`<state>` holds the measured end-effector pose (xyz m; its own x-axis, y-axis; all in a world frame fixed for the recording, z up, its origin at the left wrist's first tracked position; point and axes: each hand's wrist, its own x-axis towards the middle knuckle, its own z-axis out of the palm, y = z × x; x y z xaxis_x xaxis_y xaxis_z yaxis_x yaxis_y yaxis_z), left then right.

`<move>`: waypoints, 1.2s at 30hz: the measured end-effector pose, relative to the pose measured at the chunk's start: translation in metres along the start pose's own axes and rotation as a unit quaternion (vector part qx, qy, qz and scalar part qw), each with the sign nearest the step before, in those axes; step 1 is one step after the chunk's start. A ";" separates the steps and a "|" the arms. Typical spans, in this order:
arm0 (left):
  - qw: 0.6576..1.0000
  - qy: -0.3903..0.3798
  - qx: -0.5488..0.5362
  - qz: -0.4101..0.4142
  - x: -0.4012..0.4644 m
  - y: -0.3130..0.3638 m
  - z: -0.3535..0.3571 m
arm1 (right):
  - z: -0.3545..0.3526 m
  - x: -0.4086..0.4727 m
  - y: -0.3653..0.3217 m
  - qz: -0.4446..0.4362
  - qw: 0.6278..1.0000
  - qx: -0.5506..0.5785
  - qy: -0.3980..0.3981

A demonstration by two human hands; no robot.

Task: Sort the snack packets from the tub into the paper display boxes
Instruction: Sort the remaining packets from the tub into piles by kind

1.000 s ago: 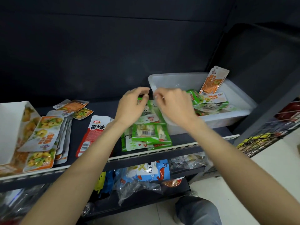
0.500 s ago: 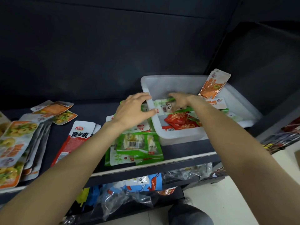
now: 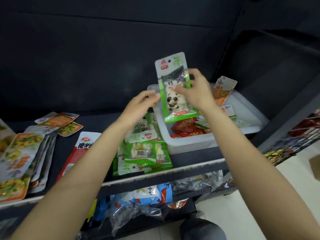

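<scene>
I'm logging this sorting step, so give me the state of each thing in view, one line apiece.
Green panda packet: upright, lifted above the tub, pinched by the right hand.
Left hand: fingers at the packet's left edge; contact unclear.
White plastic tub: open, red packets inside.
Green packet pile: flat on the shelf.
Orange packet: leaning against the tub's back wall.

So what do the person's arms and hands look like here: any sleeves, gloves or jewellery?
Both forearms are bare up to the frame edge, with no sleeves in view. The left hand and right hand wear no gloves; no rings, watch or bands show on what is visible.
</scene>
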<state>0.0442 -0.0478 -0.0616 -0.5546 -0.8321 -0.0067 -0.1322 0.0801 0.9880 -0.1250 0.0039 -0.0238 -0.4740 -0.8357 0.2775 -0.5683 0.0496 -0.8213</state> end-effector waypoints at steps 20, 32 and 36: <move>0.872 0.103 0.477 0.030 -0.052 -0.047 -0.031 | 0.087 -0.132 -0.015 -0.148 0.908 -0.369 -0.133; 0.941 -0.045 0.293 0.165 0.038 0.004 0.031 | -0.033 0.007 0.069 0.065 0.925 -0.352 -0.129; 0.879 -0.121 0.425 0.179 0.096 0.007 0.076 | -0.047 0.032 0.107 0.123 0.894 -0.403 -0.153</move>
<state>-0.0723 -0.0855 -0.0671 -0.8304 -0.5375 0.1467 -0.4226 0.7792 0.4628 -0.2324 0.0082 -0.0790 -0.5149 -0.8498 -0.1128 -0.8308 0.5271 -0.1787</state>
